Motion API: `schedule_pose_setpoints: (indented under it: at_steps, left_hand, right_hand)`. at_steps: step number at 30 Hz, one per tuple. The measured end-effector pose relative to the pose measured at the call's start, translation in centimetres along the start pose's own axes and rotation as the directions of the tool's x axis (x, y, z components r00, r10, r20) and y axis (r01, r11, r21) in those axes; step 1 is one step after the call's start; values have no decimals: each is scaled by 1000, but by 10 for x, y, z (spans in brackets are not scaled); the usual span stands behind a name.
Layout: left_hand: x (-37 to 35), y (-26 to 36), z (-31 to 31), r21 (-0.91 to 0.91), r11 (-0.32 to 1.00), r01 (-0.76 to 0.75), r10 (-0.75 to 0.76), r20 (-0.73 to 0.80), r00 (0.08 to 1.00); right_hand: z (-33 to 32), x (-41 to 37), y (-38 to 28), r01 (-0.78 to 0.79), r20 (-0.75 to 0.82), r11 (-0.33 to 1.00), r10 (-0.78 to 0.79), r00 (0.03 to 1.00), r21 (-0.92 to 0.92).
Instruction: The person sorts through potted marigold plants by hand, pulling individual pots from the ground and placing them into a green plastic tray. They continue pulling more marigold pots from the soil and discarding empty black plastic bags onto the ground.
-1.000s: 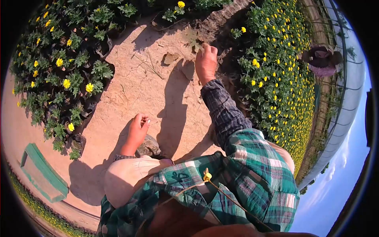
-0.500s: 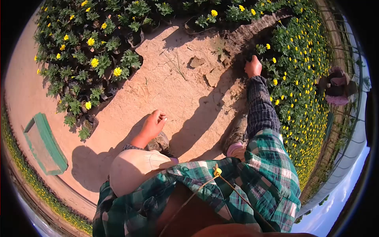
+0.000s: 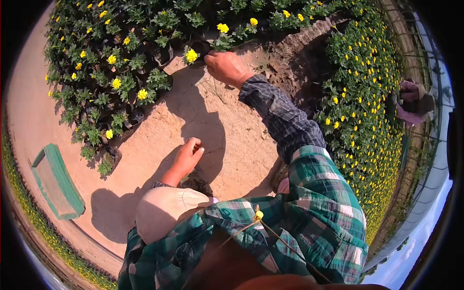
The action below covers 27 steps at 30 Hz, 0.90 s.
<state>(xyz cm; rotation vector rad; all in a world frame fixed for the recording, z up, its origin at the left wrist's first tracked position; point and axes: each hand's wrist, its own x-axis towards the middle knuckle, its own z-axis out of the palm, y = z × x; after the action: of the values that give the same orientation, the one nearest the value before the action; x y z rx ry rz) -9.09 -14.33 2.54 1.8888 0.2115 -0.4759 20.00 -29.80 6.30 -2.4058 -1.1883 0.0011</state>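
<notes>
"Starting from the yellow-flowered plant [image 3: 192, 55], where is it found?"

"It is held at the fingertips of the right hand [image 3: 228, 66], just beside the near edge of a block of potted marigolds [image 3: 128, 84]. Its bloom is caught by the sun; what lies beneath is lost in shade, so its tilt cannot be told."

"And how is the right hand set?"

"Its fingers are closed on the plant, with the back of the hand turned upward. The exact grip is hidden by the knuckles."

"What is done with the left hand [image 3: 187, 158]?"

"It is held near the trousered knee [image 3: 166, 212], well apart from the plant, with the fingers curled inward. Whether it is fully closed, or whether anything is pinched in it, cannot be told."

"What is seen around the hands?"

"The pale dirt floor [image 3: 246, 140] is crossed by a broad shadow [image 3: 212, 130]. Past the right wrist it is broken into rough, dark soil [image 3: 290, 60], bordered on the right by a dense bed of flowering marigolds [image 3: 357, 96]. The right forearm is covered by a dark checked sleeve [image 3: 278, 108], over which a green plaid shirt [image 3: 331, 212] is worn. A yellow bead [image 3: 259, 214] is hung at the front."

"And farther out?"

"On the left, a green bench-like object [image 3: 65, 176] is set on the ground. Beyond the bed on the right, another person [image 3: 411, 104] is seen, dressed partly in pink."
</notes>
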Motion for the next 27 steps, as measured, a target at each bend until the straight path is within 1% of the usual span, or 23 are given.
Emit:
schedule_pose_setpoints:
  at_steps: [1,2,4,5,6,7,8,9,10,11,12,14,16,17,18,19,20,21,22,24,25,26,27]
  left_hand:
    - [-1,0,-2,19,998,53,-53,16,998]
    - [-1,6,-5,16,996,87,-87,14,996]
    - [-3,7,-9,15,998,65,-65,9,998]
    - [-6,6,-11,-31,996,89,-89,2,996]
    - [-10,5,-14,-79,990,119,-120,-6,993]
    - [-12,1,-14,-64,995,82,-84,-33,996]
    - [-14,-3,-14,-64,995,81,-83,-26,996]
    - [-14,-7,-14,-36,995,92,-93,-26,995]
    - [-14,-7,-14,-6,995,103,-103,-28,994]
    - [-13,-6,-13,-6,995,99,-99,-27,995]
    - [-13,-2,-12,-25,990,136,-137,-16,990]
    - [-13,1,-12,-40,984,173,-174,-8,985]
    - [-12,1,-11,-66,981,181,-181,9,983]
    - [-10,1,-10,-64,980,186,-186,4,983]
    - [-7,0,-9,-19,987,161,-161,0,987]
    - [-9,-2,-9,22,988,150,-150,-16,989]
    - [-9,-3,-9,-7,989,149,-149,7,989]
    - [-9,-3,-9,-39,986,162,-162,10,987]
    - [-10,-4,-8,-34,986,164,-164,4,986]
    - [-12,-2,-9,-29,985,168,-168,18,986]
    - [-13,-1,-10,12,996,91,-91,6,996]
    - [-13,1,-11,-2,989,147,-147,31,989]
    - [-14,4,-10,32,991,130,-131,22,991]
  right_hand:
    - [11,9,-3,-43,88,998,47,995,-45]
    - [26,12,7,27,200,997,-12,980,-76]
    - [26,2,8,26,125,999,-30,992,33]
    - [16,-6,10,-19,58,999,16,998,37]
    - [2,-20,14,-139,-60,983,147,987,120]
    - [0,-39,28,-218,-206,949,266,942,226]
    - [1,-59,50,-293,-374,917,380,846,270]
    - [-5,-83,68,-477,-454,832,555,698,283]
    - [-12,-107,95,-600,-542,778,591,597,186]
    - [-20,-137,119,-792,-512,603,713,479,98]
    - [-40,-153,131,-923,-471,381,824,314,52]
    - [-61,-185,169,-999,-389,38,921,21,37]
    - [-77,-197,186,-987,-358,-128,921,-153,93]
    - [-83,-199,196,-958,-291,-194,923,-251,210]
    - [-86,-203,201,-980,-255,-185,947,-196,68]
    - [-78,-210,212,-988,-306,-152,942,-137,-24]
    - [-72,-215,223,-989,-308,-126,946,-98,-72]
    - [-65,-221,230,-992,-342,-58,940,-17,-111]
    - [-56,-231,234,-992,-455,37,886,87,-118]
    - [-59,-233,226,-980,-413,90,897,158,-178]
    - [-56,-239,225,-954,-439,196,854,280,-227]
    - [-47,-251,241,-925,-406,263,840,359,-274]
    - [-53,-237,210,-911,-364,338,839,406,-236]
